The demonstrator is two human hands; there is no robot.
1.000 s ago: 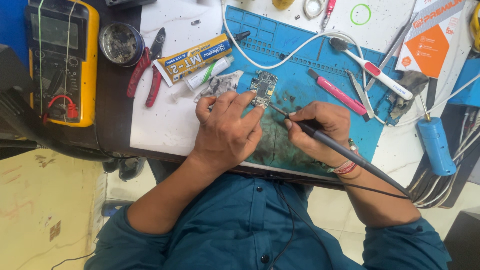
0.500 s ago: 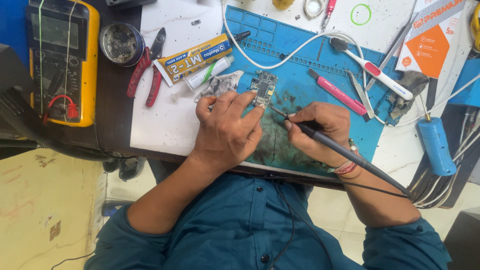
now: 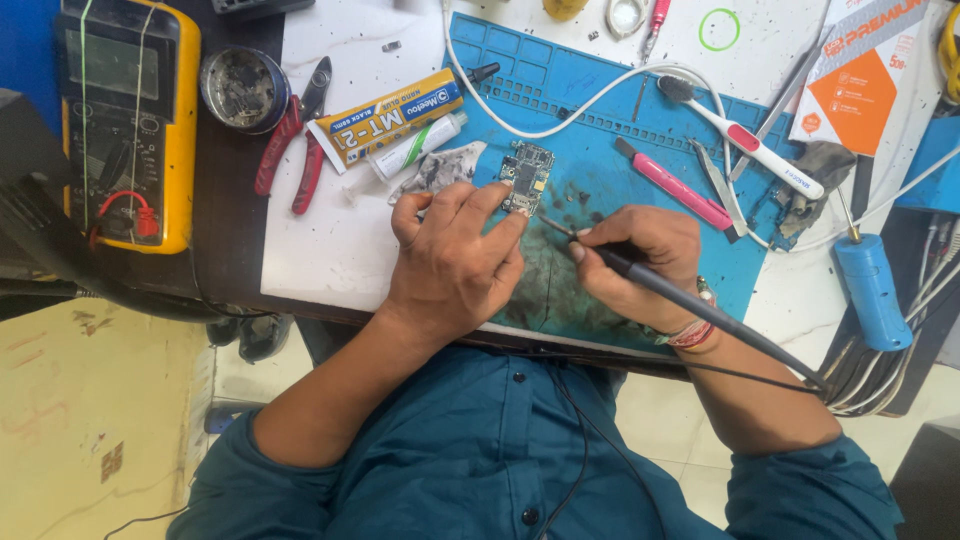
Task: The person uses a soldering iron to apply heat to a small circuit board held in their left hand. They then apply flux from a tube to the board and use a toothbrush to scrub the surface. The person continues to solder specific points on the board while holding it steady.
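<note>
A small green circuit board (image 3: 527, 176) lies on a stained blue work mat (image 3: 600, 130). My left hand (image 3: 455, 262) rests on the mat with its fingertips pressing the board's lower edge. My right hand (image 3: 640, 262) grips a dark soldering iron (image 3: 690, 303) like a pen. Its metal tip points up-left and ends just below the board, close to my left fingertips. The iron's cord runs off to the lower right.
A yellow multimeter (image 3: 130, 120) sits at far left, with a round tin (image 3: 243, 88) and red pliers (image 3: 292, 140) beside it. A glue box (image 3: 385, 118), small tube (image 3: 415, 150), pink tool (image 3: 672, 184), white toothbrush (image 3: 745, 140), blue tool (image 3: 870, 290) and orange packet (image 3: 865, 75) lie about.
</note>
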